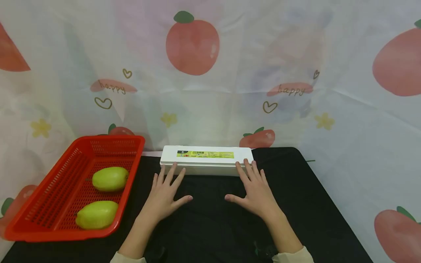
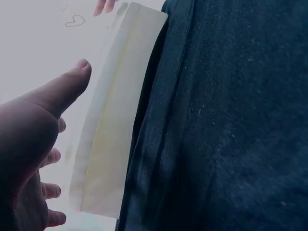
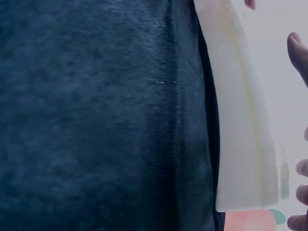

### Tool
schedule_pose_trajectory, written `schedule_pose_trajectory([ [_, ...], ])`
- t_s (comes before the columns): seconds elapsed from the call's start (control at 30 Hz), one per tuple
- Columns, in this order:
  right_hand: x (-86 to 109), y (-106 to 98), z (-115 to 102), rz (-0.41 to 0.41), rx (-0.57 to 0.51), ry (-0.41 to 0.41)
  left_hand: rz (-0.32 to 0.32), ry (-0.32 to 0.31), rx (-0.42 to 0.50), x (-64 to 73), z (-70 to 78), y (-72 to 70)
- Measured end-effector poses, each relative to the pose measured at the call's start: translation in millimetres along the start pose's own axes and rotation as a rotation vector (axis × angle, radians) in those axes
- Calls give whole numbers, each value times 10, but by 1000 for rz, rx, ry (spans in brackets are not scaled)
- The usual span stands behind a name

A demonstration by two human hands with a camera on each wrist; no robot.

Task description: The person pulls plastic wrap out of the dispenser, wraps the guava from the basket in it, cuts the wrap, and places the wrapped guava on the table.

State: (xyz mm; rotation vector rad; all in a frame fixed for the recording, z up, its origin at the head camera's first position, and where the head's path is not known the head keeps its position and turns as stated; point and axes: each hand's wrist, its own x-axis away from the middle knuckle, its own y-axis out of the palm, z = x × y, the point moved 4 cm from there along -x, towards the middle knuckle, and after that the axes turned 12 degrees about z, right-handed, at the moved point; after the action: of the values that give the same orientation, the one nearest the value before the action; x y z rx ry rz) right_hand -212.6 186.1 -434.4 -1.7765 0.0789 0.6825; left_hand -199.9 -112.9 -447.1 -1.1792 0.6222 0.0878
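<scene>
So on the far left there's a red basket (image 1: 59, 235) with two green fruits in it, one (image 1: 110, 179) up top and the other (image 1: 97, 214) at about 7 o'clock from it. Next is the left hand (image 1: 164, 195), with the basket off at its 9 o'clock. Fingers are straight and fanned wide, thumb out, nothing in it.

Middle of the setup is the long white box (image 1: 206, 163), label (image 1: 205, 154) up, on the black cloth (image 1: 204, 212). Its long axis runs 9 to 3 — straight across the person. It sits at 2 o'clock from the left hand and 10 o'clock from the right hand (image 1: 256, 193), which is also spread wide and holding nothing. The hands look about equally near, one toward each end. Fingertips overlap the box from the head view — can't tell if they're actually touching.
</scene>
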Motion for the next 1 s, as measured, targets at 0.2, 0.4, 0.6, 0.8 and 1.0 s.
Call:
schedule_pose_trajectory([
  [0.2, 14, 64, -32, -35, 29, -21, -30, 17, -20, -55, 9, 86],
  [0.4, 60, 83, -79, -28, 36, -31, -54, 22, -43, -56, 12, 147],
  [0.6, 112, 122, -103, -58, 35, -34, -79, 12, -49, -42, 22, 176],
  [0.8, 100, 129, -81, -61, 40, -23, -83, 19, -50, -60, 35, 188],
  [1.0, 77, 108, -79, -57, 32, -29, -85, 20, -46, -88, 46, 156],
])
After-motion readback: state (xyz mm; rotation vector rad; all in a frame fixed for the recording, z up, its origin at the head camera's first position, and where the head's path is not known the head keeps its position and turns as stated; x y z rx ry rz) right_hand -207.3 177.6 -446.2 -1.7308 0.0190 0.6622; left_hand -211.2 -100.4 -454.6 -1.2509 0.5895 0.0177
